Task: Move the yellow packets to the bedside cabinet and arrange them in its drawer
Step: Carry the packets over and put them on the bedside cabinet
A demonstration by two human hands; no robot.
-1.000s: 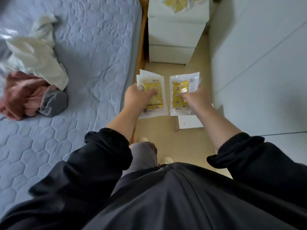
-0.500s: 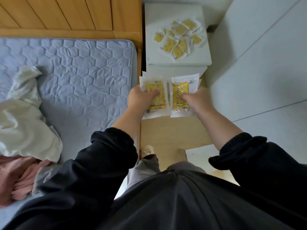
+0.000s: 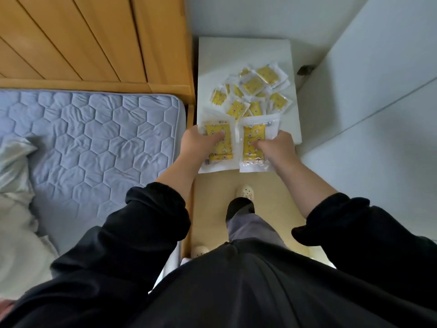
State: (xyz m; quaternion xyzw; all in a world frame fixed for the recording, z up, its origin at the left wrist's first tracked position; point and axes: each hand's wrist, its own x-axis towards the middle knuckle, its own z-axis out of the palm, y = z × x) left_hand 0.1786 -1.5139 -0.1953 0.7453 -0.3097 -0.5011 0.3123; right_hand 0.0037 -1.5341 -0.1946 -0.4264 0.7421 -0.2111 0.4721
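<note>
My left hand (image 3: 197, 144) grips a yellow packet in clear wrap (image 3: 221, 147), thumb on top. Beside it my right hand (image 3: 276, 147) grips a second yellow packet (image 3: 251, 144) the same way. Both packets hang over the near edge of the white bedside cabinet (image 3: 238, 53). On the cabinet's top lies a loose pile of several small yellow packets (image 3: 253, 92), just beyond the two I hold. The cabinet's drawer fronts are hidden from this angle.
A bed with a blue quilted mattress (image 3: 94, 140) and a wooden headboard (image 3: 82, 41) fills the left. A white wardrobe wall (image 3: 378, 114) bounds the right. White bedding (image 3: 14, 197) lies at the far left. My slippered feet (image 3: 244, 194) stand on the narrow wooden floor strip.
I have walked up to the cabinet with a packet in each hand. The cabinet top and its pile now sit directly under my hands; the clothes on the bed have left view.
</note>
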